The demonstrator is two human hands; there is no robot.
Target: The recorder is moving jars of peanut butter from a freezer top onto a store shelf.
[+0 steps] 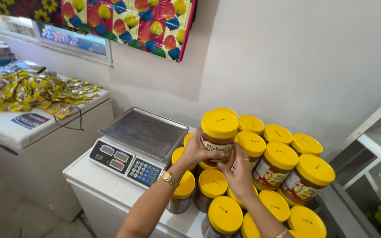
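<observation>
Clearly the white freezer top (111, 194) is running out of room; the weighing scale (140, 145) is crowding its left side; stacked yellow-lidded jars (278, 165) are sitting close together, likely toppling if nudged; the left hand (196, 152) and right hand (239, 176) are both clasping the lifted jar (218, 139) above them.

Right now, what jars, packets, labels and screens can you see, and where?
Held jar: both hands, yellow lid, brown contents, pale label.
Stacked jars: right, yellow lids.
Scale screens: centre, small grey rectangles.
Yellow packets: heaped, left freezer.
Blue sticker: freezer lid.
</observation>
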